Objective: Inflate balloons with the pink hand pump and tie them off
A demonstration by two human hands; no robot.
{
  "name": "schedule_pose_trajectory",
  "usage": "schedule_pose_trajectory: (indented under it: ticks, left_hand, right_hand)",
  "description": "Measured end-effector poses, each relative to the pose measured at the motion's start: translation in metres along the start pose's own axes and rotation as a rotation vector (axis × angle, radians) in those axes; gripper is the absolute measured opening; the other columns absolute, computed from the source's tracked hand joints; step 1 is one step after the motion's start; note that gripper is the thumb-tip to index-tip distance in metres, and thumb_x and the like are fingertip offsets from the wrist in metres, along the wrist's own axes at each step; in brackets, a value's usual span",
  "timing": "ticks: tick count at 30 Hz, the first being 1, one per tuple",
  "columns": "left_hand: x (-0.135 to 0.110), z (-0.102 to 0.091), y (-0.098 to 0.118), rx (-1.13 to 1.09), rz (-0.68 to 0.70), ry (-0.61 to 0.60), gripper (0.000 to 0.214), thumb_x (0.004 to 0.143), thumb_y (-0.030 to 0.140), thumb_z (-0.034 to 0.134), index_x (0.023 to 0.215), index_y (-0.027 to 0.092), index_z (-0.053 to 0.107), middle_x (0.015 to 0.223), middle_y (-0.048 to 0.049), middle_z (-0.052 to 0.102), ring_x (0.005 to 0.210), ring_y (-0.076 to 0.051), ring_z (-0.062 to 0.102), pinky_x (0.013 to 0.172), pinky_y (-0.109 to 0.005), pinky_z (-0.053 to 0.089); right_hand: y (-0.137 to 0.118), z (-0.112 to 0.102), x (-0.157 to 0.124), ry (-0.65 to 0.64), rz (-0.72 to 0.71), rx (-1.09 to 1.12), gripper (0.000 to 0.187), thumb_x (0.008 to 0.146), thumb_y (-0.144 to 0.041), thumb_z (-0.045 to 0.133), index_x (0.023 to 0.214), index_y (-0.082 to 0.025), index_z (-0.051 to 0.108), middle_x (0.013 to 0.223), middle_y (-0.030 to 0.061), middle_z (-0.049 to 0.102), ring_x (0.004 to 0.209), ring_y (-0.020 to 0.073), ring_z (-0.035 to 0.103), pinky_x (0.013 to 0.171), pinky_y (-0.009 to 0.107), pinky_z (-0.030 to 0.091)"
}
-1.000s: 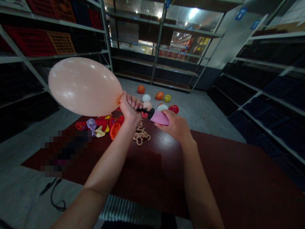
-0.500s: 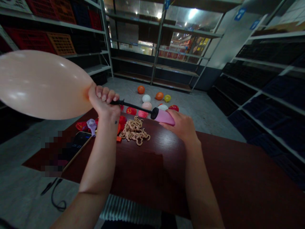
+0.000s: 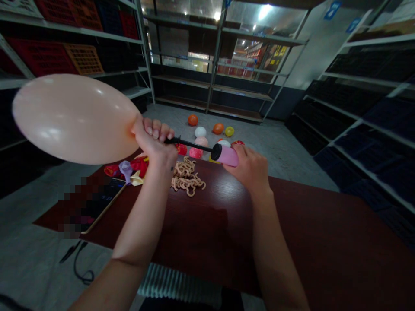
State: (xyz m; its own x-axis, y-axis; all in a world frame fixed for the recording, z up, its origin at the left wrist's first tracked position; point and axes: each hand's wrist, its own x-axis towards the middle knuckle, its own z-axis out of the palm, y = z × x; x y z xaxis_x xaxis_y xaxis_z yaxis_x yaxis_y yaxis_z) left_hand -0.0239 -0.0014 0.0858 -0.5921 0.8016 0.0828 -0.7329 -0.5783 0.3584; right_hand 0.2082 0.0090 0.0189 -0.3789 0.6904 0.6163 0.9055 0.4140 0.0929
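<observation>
A big peach balloon (image 3: 73, 119) is blown up at the left, above a dark wooden table (image 3: 292, 242). My left hand (image 3: 155, 140) is closed round the balloon's neck and the black nozzle end of a hand pump. The pump's thin black rod (image 3: 191, 144) is drawn out. My right hand (image 3: 251, 168) is wrapped round the pump's pink barrel (image 3: 228, 156). Below my hands lie a heap of tan rubber bands (image 3: 186, 177) and a pile of flat, uninflated balloons (image 3: 132, 168) in red, purple and yellow.
A phone (image 3: 103, 201) lies near the table's left end. Several inflated balloons (image 3: 207, 129) sit on the grey floor beyond the table. Metal shelving stands on the left, back and right. A black cable (image 3: 78, 268) trails on the floor at lower left.
One second ago the pump was pushed together; then my left hand drew the rod out to the left. Now the hands have come a little closer and the balloon has shifted right.
</observation>
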Motion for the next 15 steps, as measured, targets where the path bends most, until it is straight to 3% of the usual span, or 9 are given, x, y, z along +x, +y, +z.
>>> schedule_pose_trajectory:
  ticks: [4,9,15]
  left_hand:
    - [-0.015,0.004,-0.024,-0.015,-0.082,0.002,0.057,0.111,0.034,0.035,0.057,0.019,0.021,0.043,0.0069,0.018,0.033,-0.006,0.019,0.039,-0.022,0.021]
    - [-0.025,-0.004,-0.057,-0.021,-0.138,0.006,0.058,0.107,0.037,0.045,0.056,0.019,0.024,0.044,0.007,0.021,0.033,-0.007,0.02,0.038,-0.023,0.024]
    - [-0.015,-0.013,-0.068,-0.033,-0.167,0.037,0.054,0.104,0.03,0.046,0.055,0.021,0.024,0.043,0.0074,0.021,0.032,-0.008,0.021,0.038,-0.024,0.024]
  right_hand:
    - [-0.006,-0.009,0.002,-0.019,0.014,-0.039,0.031,0.085,-0.039,0.06,0.107,-0.018,0.065,0.097,0.013,0.073,0.082,0.0279,0.065,0.067,0.036,0.042]
    - [-0.02,-0.01,0.004,-0.058,-0.006,-0.06,0.029,0.085,-0.038,0.061,0.105,-0.018,0.065,0.098,0.0138,0.073,0.084,0.029,0.066,0.066,0.036,0.04]
    - [-0.025,0.003,0.003,-0.041,-0.027,-0.017,0.033,0.088,-0.036,0.06,0.115,-0.019,0.063,0.097,0.0104,0.074,0.082,0.0259,0.066,0.065,0.034,0.039]
